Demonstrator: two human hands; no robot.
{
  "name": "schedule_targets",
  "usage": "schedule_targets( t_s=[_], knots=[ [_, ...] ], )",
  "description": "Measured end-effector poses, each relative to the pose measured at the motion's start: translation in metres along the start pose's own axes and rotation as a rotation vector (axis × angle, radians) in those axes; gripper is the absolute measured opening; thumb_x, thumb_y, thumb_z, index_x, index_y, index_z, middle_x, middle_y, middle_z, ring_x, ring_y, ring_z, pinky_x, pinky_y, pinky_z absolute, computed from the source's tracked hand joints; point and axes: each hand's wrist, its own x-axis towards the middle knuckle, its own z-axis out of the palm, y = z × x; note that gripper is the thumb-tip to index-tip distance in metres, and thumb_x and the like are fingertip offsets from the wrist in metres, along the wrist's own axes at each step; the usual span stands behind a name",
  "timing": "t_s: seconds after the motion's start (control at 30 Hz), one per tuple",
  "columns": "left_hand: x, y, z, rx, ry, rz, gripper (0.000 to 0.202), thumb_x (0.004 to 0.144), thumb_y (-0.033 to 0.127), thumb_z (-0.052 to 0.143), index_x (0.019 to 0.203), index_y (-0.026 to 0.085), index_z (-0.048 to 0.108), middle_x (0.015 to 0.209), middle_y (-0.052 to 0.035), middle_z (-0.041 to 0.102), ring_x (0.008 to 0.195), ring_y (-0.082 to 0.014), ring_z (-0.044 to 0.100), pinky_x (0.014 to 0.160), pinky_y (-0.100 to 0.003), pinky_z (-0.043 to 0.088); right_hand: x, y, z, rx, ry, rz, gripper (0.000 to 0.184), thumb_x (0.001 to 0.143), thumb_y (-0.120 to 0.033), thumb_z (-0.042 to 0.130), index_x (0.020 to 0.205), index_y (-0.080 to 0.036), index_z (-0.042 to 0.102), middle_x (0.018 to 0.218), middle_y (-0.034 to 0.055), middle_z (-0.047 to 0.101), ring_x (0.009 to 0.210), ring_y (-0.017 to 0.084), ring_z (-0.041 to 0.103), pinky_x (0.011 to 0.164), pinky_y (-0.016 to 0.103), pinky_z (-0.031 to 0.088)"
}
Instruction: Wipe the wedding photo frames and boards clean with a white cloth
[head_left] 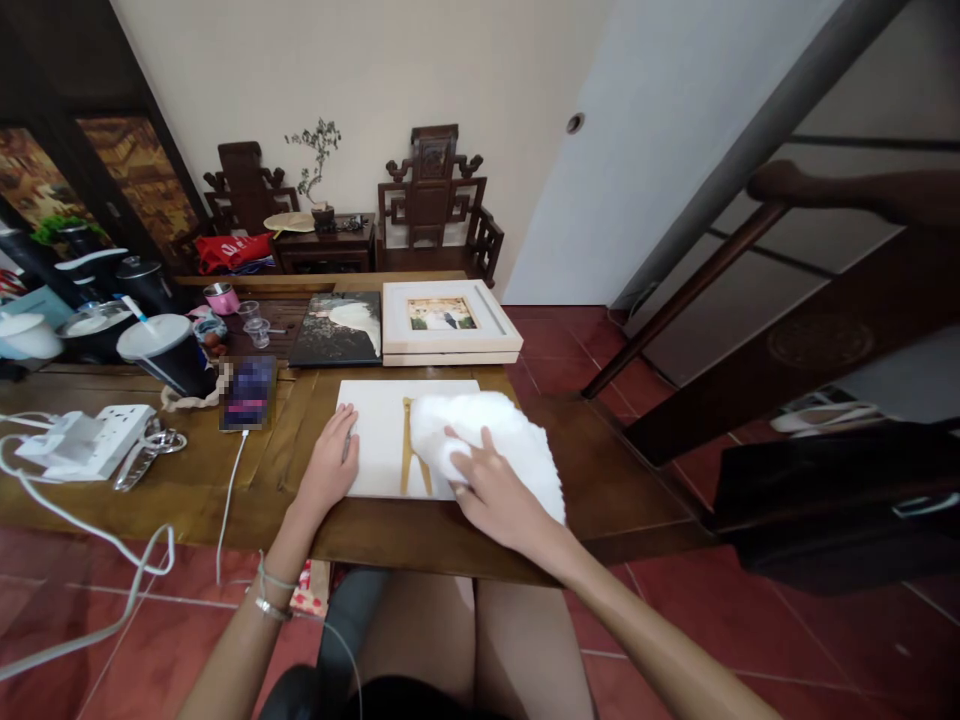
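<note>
A pale rectangular board (375, 440) lies flat at the table's front edge. On it shows a yellow-brown shape (406, 450) with two long legs; whether it is painted or a separate piece I cannot tell. My left hand (330, 455) rests on the board's left edge, fingers stretched out, with a small grey spot between thumb and forefinger that I cannot make out. A large white fluffy piece (517, 430) covers the board's right part and overhangs its right side. My right hand (491, 490) lies over the fluff, its fingers closed about a white wad (455, 458).
Behind the board are a dark picture (337, 330) with a white bird and a pale framed picture (450, 320). To the left are a phone (249, 392) on a cable, a lidded cup (169, 355) and a power strip (112, 440). A wooden chair (690, 370) stands at the right.
</note>
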Motion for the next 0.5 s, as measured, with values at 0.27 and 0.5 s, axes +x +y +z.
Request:
schedule_targets(
  t_s=[0.27, 0.5],
  knots=[
    [-0.006, -0.001, 0.008, 0.084, 0.183, -0.069, 0.047, 0.085, 0.023, 0.05, 0.131, 0.01, 0.047, 0.146, -0.02, 0.039, 0.142, -0.0315, 0.026, 0.115, -0.052, 0.025, -0.029, 0.032, -0.057, 0.162, 0.028, 0.18, 0.017, 0.08, -0.031, 0.044, 0.064, -0.025, 0.045, 0.064, 0.0001, 0.059, 0.069, 0.023, 0.058, 0.087, 0.044, 0.048],
    [-0.006, -0.01, 0.009, 0.025, 0.187, -0.231, 0.038, 0.084, 0.031, 0.054, 0.117, 0.012, 0.059, 0.138, -0.0203, 0.05, 0.139, -0.036, 0.032, 0.112, -0.057, 0.027, -0.002, 0.04, -0.013, 0.121, 0.225, 0.146, 0.009, 0.079, -0.02, 0.039, 0.071, -0.025, 0.04, 0.093, 0.006, 0.068, 0.08, 0.024, 0.062, 0.109, 0.061, 0.02]
  ],
)
